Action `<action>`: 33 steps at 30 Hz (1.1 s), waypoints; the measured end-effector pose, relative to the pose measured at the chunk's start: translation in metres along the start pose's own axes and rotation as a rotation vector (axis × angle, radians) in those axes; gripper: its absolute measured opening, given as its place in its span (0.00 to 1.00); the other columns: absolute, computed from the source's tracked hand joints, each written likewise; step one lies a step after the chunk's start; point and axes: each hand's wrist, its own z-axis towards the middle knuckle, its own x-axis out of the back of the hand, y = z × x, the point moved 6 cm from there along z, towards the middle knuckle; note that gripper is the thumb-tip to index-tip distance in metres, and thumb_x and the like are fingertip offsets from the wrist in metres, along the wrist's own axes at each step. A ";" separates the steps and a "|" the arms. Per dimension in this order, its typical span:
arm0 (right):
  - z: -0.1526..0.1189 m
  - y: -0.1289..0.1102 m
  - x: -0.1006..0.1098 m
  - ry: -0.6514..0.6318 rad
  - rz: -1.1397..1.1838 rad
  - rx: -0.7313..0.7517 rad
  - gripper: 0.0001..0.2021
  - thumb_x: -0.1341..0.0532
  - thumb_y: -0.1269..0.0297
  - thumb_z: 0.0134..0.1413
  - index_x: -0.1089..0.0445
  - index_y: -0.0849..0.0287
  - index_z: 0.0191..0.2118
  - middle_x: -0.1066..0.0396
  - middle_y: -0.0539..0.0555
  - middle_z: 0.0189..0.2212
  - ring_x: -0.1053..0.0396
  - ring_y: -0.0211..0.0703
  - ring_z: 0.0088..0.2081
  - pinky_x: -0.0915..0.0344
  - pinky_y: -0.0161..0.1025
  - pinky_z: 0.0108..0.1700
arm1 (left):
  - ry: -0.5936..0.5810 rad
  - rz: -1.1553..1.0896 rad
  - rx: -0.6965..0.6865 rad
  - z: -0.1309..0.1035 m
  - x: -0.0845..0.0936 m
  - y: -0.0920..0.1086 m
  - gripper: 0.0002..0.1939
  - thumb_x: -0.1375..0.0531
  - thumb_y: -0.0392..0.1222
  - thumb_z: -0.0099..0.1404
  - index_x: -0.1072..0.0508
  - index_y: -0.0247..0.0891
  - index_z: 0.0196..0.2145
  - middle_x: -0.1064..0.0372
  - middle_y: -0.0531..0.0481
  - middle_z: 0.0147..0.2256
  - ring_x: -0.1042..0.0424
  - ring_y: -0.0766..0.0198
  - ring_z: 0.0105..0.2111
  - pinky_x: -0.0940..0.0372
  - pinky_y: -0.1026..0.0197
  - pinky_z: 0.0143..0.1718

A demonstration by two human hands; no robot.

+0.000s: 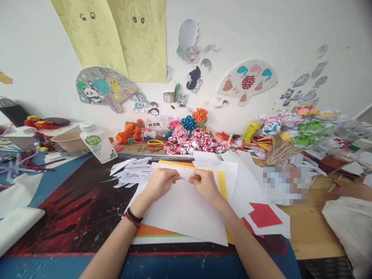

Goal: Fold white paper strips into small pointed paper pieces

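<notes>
My left hand (161, 182) and my right hand (205, 185) face each other above a large white sheet of paper (188, 213). Both are closed in a pinch, fingertips a short way apart. A thin white paper strip (185, 178) seems to span the gap, pale against the sheet and hard to make out. Under the sheet, edges of yellow, orange and green paper (159, 230) stick out. Left of my left hand lies a heap of cut white paper strips (134, 172). Beyond my right hand sits a small stack of white paper (205, 159).
A white bottle (98, 142) and paper bowl (68, 140) stand back left. Red-and-white paper flowers (197, 141) line the wall, with a yellow bottle (251, 131) and stemmed flowers (310, 128) farther right. Red paper (266, 215) lies right; another person's arm (353, 191) shows at the edge.
</notes>
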 end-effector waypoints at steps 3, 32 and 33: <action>0.002 0.001 -0.002 -0.027 0.019 0.001 0.05 0.38 0.71 0.45 0.27 0.60 0.22 0.29 0.50 0.19 0.35 0.37 0.22 0.39 0.34 0.26 | -0.014 0.018 -0.011 0.001 0.002 0.001 0.12 0.46 0.40 0.67 0.23 0.38 0.32 0.26 0.51 0.25 0.29 0.66 0.27 0.39 0.66 0.33; 0.056 0.028 0.050 0.231 -0.722 0.115 0.10 0.42 0.67 0.57 0.25 0.58 0.41 0.24 0.57 0.39 0.29 0.46 0.41 0.38 0.38 0.42 | 0.232 0.606 -0.014 -0.003 0.052 -0.010 0.12 0.50 0.36 0.68 0.26 0.41 0.40 0.25 0.46 0.40 0.33 0.56 0.40 0.46 0.51 0.44; 0.055 0.027 0.051 0.231 -0.755 0.119 0.10 0.43 0.67 0.58 0.25 0.57 0.40 0.24 0.57 0.38 0.29 0.46 0.41 0.39 0.38 0.40 | 0.197 0.609 -0.040 -0.003 0.044 -0.007 0.12 0.50 0.34 0.68 0.26 0.41 0.39 0.25 0.46 0.39 0.33 0.55 0.40 0.46 0.51 0.44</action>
